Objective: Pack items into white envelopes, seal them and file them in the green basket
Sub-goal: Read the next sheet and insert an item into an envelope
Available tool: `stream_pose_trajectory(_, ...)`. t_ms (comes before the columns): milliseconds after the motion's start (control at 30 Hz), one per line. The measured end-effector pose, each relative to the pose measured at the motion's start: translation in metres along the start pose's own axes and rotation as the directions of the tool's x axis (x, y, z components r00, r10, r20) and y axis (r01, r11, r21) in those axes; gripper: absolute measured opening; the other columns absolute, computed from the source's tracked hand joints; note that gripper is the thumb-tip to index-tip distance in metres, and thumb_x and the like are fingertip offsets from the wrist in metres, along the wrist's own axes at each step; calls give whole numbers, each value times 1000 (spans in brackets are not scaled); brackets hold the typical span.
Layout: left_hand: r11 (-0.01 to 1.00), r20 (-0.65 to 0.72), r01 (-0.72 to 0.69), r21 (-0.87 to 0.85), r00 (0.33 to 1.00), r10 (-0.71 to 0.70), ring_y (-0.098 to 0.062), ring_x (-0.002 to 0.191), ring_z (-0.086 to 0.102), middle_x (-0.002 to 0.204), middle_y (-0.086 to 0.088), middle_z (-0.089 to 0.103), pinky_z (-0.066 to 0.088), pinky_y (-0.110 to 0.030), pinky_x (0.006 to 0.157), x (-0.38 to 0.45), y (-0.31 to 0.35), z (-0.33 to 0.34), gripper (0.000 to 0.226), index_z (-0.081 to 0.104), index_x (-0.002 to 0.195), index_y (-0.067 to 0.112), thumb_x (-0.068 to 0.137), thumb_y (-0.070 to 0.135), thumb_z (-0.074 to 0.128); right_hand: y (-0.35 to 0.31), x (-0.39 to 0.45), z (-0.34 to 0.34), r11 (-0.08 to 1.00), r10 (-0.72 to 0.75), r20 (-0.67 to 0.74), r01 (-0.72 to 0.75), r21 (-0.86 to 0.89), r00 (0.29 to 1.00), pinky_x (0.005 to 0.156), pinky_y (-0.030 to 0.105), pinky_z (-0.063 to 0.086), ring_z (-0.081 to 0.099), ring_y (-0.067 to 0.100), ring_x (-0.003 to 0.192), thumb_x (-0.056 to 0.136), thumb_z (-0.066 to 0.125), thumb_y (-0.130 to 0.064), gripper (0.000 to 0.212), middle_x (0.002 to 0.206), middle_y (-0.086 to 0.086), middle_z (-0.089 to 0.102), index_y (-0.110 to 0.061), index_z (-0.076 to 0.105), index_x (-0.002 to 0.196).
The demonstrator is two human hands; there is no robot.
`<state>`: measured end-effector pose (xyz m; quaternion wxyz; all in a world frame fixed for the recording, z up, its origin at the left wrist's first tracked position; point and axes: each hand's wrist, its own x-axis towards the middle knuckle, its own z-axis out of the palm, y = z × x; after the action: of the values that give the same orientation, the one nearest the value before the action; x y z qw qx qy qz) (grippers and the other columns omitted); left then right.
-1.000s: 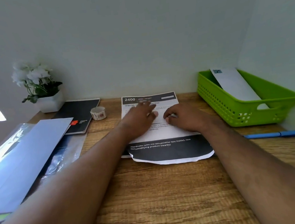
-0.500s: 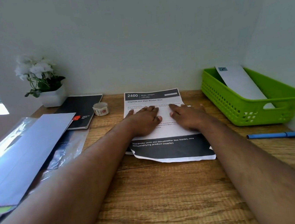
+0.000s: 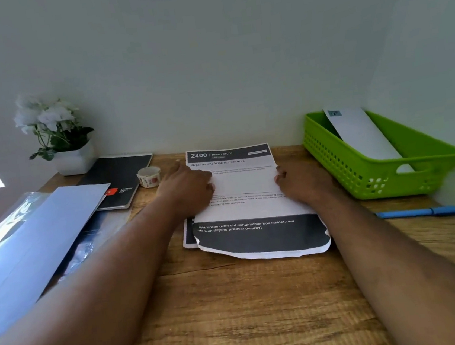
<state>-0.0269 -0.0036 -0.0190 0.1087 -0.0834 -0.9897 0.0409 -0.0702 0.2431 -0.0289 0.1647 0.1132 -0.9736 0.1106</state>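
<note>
**Printed sheet on desk, both hands on its side edges**

Head view, sole view. Landmark: printed sheet (image 3: 241,187).

- Printed sheet: white paper, dark header band marked "2400", dark band across the near end. Flat on the wooden desk (image 3: 236,313), centre, far edge close to the wall. Crease line or fold visible across the middle. Near edge ragged and slightly lifted. Second sheet (image 3: 188,233) beneath, one corner showing at near left.
- Left hand (image 3: 187,189): on the sheet's left edge, fingers curled at the margin. Pinching or merely pressing: cannot tell.
- Right hand (image 3: 302,182): on the sheet's right edge, fingers curled inward. Grip likewise cannot be told.
- Green basket (image 3: 332,157): right of the sheet, apart from it. One white envelope (image 3: 363,134) leaning inside.
- Blue pen (image 3: 418,213): right of the sheet, nearer than the basket.
- Tape roll (image 3: 148,176): just left of the sheet's far corner.
- Black notebook (image 3: 121,181), potted white flowers (image 3: 54,132): further left.
- Pale envelopes in clear wrap (image 3: 38,239): far left.

Handling, judged: very light, limp, easily creased or torn, liable to slide on the sheet below. Best taken at opposite side edges, folded along the middle crease to fit an envelope.
</note>
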Motion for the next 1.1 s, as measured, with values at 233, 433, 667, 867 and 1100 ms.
stream_pose_trajectory(233,976,6,-18,-219,1000,20,-29,142,25,152,-8,37,1,-50,118,11,4,8,64,22,151,28,90,21,42,6,8,-4,914,104,138,-149,378,985,72,26,47,61,17,88,77,77,-32,30,95,-4,66,-22,67,104)
stream_pose_trajectory(433,879,-239,-21,-476,965,-106,-27,115,51,122,-8,54,36,-33,99,15,-4,10,53,53,134,21,82,10,54,4,7,-2,885,63,113,-107,453,992,96,36,47,60,18,105,74,80,-30,54,113,2,63,-19,62,124)
stream_pose_trajectory(667,683,-591,-194,-705,692,-414,-8,71,51,85,-1,54,35,-3,67,11,-4,0,27,75,85,8,73,-7,56,-23,11,-13,828,42,-91,16,560,995,96,43,45,55,17,99,78,76,-17,33,106,1,60,-23,69,109)
stream_pose_trajectory(867,668,-606,-210,-714,663,-439,-8,77,51,87,-2,56,37,-6,68,4,-1,-4,19,67,76,9,75,-7,57,-36,-2,-22,934,-83,-375,203,294,923,85,37,32,53,20,103,81,69,-16,15,99,-5,57,-28,70,91)
stream_pose_trajectory(1100,886,-230,85,-456,950,-210,-26,80,63,89,-4,71,51,-32,70,4,5,-5,21,71,76,15,82,12,50,-32,-6,-11,978,-129,0,127,167,992,100,41,33,57,14,100,81,61,-14,19,80,-16,54,-33,59,79)
